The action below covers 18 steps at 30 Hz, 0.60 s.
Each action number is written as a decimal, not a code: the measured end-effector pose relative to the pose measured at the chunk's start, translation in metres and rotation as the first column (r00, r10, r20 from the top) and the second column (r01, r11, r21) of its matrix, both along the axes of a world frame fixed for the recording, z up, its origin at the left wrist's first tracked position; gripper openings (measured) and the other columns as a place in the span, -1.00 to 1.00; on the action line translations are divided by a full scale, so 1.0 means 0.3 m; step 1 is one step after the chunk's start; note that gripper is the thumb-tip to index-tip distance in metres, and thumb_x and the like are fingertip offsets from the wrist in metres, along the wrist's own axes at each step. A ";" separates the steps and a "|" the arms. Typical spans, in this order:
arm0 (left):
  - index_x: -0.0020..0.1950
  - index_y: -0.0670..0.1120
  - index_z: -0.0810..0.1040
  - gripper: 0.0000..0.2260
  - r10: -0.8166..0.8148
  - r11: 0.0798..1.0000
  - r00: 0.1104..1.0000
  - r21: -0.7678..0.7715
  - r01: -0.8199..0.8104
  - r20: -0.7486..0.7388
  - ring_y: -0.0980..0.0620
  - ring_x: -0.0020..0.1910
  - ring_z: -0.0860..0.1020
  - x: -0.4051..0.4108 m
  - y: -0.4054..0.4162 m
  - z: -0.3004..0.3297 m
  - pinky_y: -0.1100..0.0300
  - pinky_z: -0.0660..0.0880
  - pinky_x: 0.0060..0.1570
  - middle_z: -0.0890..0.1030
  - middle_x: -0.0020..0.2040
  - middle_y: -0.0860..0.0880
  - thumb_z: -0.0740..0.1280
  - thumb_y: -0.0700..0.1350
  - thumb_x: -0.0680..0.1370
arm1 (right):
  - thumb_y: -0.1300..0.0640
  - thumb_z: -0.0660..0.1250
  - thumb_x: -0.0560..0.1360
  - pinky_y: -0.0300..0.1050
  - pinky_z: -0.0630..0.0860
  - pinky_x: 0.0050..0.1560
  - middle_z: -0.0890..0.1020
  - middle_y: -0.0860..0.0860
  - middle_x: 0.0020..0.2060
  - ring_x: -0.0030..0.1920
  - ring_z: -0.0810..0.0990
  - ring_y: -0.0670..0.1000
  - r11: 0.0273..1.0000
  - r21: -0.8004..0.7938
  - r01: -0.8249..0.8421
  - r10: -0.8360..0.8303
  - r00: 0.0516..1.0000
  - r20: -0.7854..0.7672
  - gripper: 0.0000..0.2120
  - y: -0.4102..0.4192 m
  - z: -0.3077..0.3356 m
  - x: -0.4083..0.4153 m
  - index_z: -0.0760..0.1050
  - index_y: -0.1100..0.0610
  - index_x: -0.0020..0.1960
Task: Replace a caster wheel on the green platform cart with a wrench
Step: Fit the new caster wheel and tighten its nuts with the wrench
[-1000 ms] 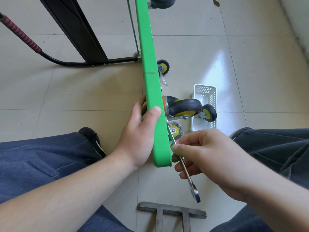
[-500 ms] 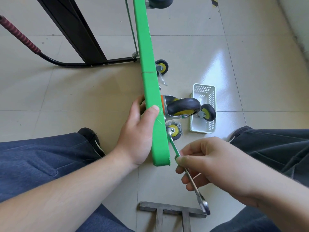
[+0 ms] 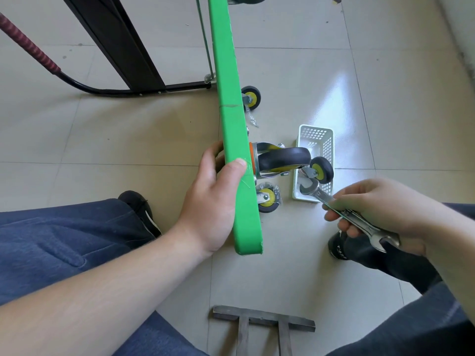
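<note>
Caster wheel (image 3: 282, 159), perhaps rubber, left grip (image 3: 213, 201) clasping green deck (image 3: 232, 111), right grip (image 3: 380, 209) pinching steel wrench (image 3: 347, 214)

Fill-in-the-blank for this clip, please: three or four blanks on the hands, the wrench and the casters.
1. The left hand grips the edge of the ____ cart deck.
2. The right hand holds a ____.
3. One loose caster sits in the ____ basket.

Missing words: green; wrench; white

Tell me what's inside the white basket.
The white perforated plastic basket holds one small black caster with a yellow hub. The steel wrench head covers its near end, hiding anything beneath.
</note>
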<state>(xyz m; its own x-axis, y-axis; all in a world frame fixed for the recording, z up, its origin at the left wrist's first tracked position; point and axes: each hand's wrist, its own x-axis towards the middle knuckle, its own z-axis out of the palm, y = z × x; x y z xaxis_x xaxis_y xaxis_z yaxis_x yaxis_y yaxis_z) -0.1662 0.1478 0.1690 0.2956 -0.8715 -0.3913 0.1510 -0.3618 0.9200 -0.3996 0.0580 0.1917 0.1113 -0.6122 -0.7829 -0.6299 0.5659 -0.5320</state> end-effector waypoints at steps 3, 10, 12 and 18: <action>0.37 0.14 0.49 -0.46 0.003 1.000 1.000 -0.001 -0.003 0.019 -0.23 0.19 0.60 0.003 0.000 -0.002 -0.32 0.54 0.23 0.67 0.18 -0.07 0.31 0.24 0.41 | 0.29 0.33 0.61 -0.32 0.40 -0.58 0.65 0.07 -0.48 -0.60 0.51 -0.05 1.000 -0.010 0.028 -0.029 0.997 -0.075 -0.83 -0.031 -0.065 -0.002 0.62 0.40 -0.05; 0.37 0.11 0.50 -0.44 0.016 1.000 1.000 -0.017 -0.016 0.005 -0.29 0.21 0.58 -0.002 0.003 -0.001 -0.38 0.52 0.23 0.65 0.20 -0.11 0.32 0.24 0.39 | 0.36 0.19 0.62 -0.28 0.42 -0.61 0.58 0.21 -0.23 -0.39 0.47 0.08 0.978 0.089 0.190 -0.174 0.972 -0.155 -0.88 -0.139 -0.307 -0.013 0.49 0.37 0.08; 0.38 0.09 0.49 -0.43 0.014 1.000 1.000 -0.017 -0.014 -0.003 -0.30 0.21 0.58 -0.002 0.002 0.000 -0.34 0.55 0.21 0.65 0.21 -0.13 0.32 0.23 0.39 | 0.37 0.19 0.63 -0.27 0.44 -0.61 0.56 0.22 -0.25 -0.37 0.48 0.09 0.967 0.101 0.234 -0.214 0.961 -0.175 -0.91 -0.164 -0.377 -0.023 0.46 0.35 0.07; 0.39 0.07 0.48 -0.44 0.000 1.000 1.000 -0.009 0.000 -0.005 -0.30 0.19 0.59 0.001 0.002 0.000 -0.35 0.53 0.20 0.64 0.22 -0.14 0.31 0.22 0.42 | 0.28 0.21 0.63 -0.28 0.45 -0.59 0.51 0.15 -0.34 -0.42 0.44 0.05 0.925 0.154 0.348 -0.315 0.927 -0.203 -0.94 -0.211 -0.551 -0.062 0.44 0.23 0.00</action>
<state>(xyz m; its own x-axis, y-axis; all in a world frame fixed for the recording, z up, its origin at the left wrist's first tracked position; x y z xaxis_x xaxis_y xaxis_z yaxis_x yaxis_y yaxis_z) -0.1658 0.1486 0.1691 0.2935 -0.8748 -0.3853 0.1561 -0.3538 0.9222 -0.4184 -0.0052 0.0264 -0.2191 -0.4341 -0.8738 -0.4615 0.8352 -0.2992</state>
